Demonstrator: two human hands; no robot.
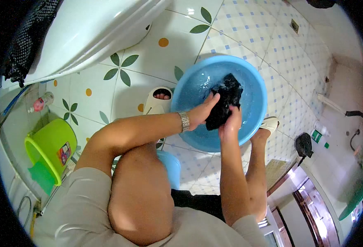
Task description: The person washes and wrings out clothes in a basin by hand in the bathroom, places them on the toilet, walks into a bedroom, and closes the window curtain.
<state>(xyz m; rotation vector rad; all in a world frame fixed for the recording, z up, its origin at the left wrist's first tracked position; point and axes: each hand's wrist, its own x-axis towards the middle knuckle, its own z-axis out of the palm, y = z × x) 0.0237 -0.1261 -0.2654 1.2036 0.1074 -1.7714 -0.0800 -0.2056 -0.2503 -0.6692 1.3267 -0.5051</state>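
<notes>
A round blue basin [257, 119] with water in it stands on the tiled floor in front of me. Over the water, a dark wet cloth [227, 96] is bunched between my two hands. My left hand [203, 110], with a metal watch at the wrist, grips the cloth's left side. On the lower right side, my right hand [231, 123] has its fingers closed on the same cloth. Its lower end hangs between the hands, and parts of the fingers are hidden by the folds.
A green bin [68, 133] stands at the left, below a bottle [43, 102]. White sandals [157, 105] on my feet flank the basin. A white fixture [91, 33] fills the upper left. At the right are a black bag [303, 145] and a bottle [319, 136].
</notes>
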